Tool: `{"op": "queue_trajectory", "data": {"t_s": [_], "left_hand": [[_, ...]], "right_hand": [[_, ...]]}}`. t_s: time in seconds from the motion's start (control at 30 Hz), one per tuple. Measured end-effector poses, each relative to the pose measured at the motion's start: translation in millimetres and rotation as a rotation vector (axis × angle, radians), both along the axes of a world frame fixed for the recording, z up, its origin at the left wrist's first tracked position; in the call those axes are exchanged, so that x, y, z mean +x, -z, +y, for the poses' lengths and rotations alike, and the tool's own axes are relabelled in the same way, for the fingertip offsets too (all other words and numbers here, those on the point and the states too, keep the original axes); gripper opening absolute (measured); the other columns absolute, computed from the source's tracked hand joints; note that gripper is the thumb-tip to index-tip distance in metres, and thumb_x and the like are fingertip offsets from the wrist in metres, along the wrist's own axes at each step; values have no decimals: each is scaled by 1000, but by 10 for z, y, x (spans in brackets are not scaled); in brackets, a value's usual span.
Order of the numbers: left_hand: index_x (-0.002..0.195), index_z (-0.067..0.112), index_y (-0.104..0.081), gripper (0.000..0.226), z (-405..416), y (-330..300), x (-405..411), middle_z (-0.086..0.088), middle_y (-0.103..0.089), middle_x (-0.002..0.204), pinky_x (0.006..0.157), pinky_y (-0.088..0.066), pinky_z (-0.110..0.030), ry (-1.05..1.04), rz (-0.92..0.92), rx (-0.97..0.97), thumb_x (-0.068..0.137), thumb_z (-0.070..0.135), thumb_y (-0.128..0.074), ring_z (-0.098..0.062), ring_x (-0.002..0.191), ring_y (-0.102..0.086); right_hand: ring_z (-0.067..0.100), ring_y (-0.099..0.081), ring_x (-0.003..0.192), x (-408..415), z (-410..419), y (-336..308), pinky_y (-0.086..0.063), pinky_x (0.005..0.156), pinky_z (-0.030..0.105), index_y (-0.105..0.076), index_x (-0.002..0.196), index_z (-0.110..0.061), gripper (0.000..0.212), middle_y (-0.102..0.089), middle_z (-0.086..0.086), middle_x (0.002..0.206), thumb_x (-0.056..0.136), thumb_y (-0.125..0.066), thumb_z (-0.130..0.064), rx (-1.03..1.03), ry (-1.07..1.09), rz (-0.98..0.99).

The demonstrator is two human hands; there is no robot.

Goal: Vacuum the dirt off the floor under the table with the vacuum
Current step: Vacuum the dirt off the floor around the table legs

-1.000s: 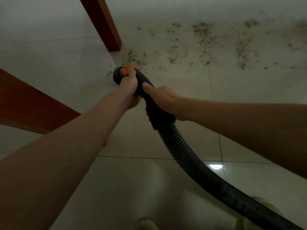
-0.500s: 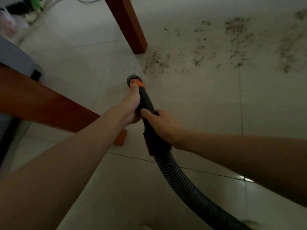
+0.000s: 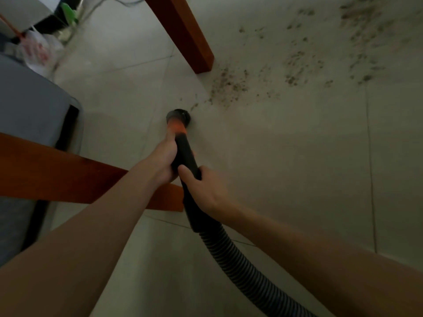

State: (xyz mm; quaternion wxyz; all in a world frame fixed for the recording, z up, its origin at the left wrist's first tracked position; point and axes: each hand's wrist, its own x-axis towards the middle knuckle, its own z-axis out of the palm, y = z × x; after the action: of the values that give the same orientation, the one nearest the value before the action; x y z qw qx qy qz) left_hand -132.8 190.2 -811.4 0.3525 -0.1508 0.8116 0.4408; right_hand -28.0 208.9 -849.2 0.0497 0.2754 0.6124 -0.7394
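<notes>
Both hands hold the black vacuum nozzle (image 3: 184, 154), which has an orange band near its round mouth (image 3: 179, 116). My left hand (image 3: 163, 160) grips it just behind the band; my right hand (image 3: 204, 191) grips lower, where the ribbed black hose (image 3: 238, 261) starts. The mouth points at the pale tiled floor, a short way left and below the nearest patch of dark dirt (image 3: 227, 86). More dirt (image 3: 361, 44) is scattered across the tiles to the upper right.
A wooden table leg (image 3: 183, 35) stands just above the nearest dirt. A second wooden leg or rail (image 3: 57, 177) crosses at the left, under my left forearm. A grey object (image 3: 27, 106), a plastic bag (image 3: 36, 51) and cables lie at the far left.
The view has swung left, showing more of the room's left side. The nozzle mouth sits straighter and slightly farther from the dirt patch by the table leg. Both hands keep their grip.
</notes>
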Motion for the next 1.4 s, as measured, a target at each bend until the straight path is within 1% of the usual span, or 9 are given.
{"op": "queue_trajectory", "data": {"t_s": [0.1, 0.3, 0.47, 0.6, 0.7, 0.83, 1.0, 1.13, 1.4], "left_hand": [[85, 8, -51, 51, 20, 31, -66, -6, -54, 70, 55, -45, -30, 2, 21, -16, 99, 52, -29, -18, 62, -54], [108, 5, -49, 53, 149, 84, -170, -8, -56, 74, 59, -47, -31, 89, 72, -57, 99, 52, -26, -19, 64, -55], [84, 4, -50, 57, 295, 78, -289, -9, -56, 72, 63, -48, -32, 158, 114, -129, 100, 51, -22, -20, 64, -55], [81, 5, -46, 53, 422, 100, -422, -10, -54, 74, 64, -48, -32, 143, 146, -135, 101, 49, -23, -20, 64, -54], [91, 3, -46, 53, 508, 134, -553, -10, -53, 78, 73, -50, -35, 135, 172, -171, 100, 50, -23, -21, 67, -54], [104, 5, -45, 52, 600, 145, -716, -10, -53, 79, 66, -49, -33, 133, 179, -177, 100, 51, -24, -21, 67, -53], [84, 4, -48, 56, 680, 117, -831, -10, -54, 75, 60, -47, -31, 174, 194, -199, 99, 52, -25, -20, 63, -53], [79, 6, -47, 56, 669, 100, -826, -10, -55, 73, 57, -47, -29, 188, 182, -203, 99, 54, -26, -19, 61, -53], [76, 7, -46, 56, 599, 57, -614, -10, -53, 71, 58, -45, -29, 227, 170, -193, 100, 52, -23, -19, 60, -50]], "right_hand": [[25, -65, 78, -65, -14, 18, -54, 71, 37, -48, 91, -17, 36, -62, 7, 85, 95, -43, -52, -19, 42, 22], [21, -61, 69, -119, 10, 45, -52, 63, 34, -43, 80, -22, 33, -57, 3, 77, 96, -43, -50, -95, 126, 69], [21, -62, 69, -229, 127, 58, -49, 60, 30, -47, 80, -18, 34, -62, 8, 82, 96, -45, -49, -153, 131, 81], [22, -63, 66, -387, 247, 72, -51, 57, 29, -49, 80, -15, 36, -65, 11, 83, 95, -46, -48, -191, 124, 82], [30, -65, 72, -534, 315, 102, -56, 70, 41, -50, 80, -13, 39, -67, 18, 87, 94, -47, -49, -209, 120, 82], [38, -68, 83, -718, 386, 120, -55, 78, 48, -53, 86, -10, 43, -68, 22, 94, 92, -48, -53, -224, 123, 80], [26, -63, 70, -858, 411, 116, -53, 66, 39, -55, 88, -10, 43, -62, 9, 80, 93, -47, -52, -259, 185, 82], [16, -57, 59, -852, 381, 104, -44, 52, 25, -54, 91, -11, 42, -58, 2, 73, 95, -45, -51, -214, 200, 86], [21, -59, 69, -635, 328, 33, -47, 59, 30, -55, 98, -8, 44, -57, 5, 79, 95, -44, -50, -240, 168, 70]]}}
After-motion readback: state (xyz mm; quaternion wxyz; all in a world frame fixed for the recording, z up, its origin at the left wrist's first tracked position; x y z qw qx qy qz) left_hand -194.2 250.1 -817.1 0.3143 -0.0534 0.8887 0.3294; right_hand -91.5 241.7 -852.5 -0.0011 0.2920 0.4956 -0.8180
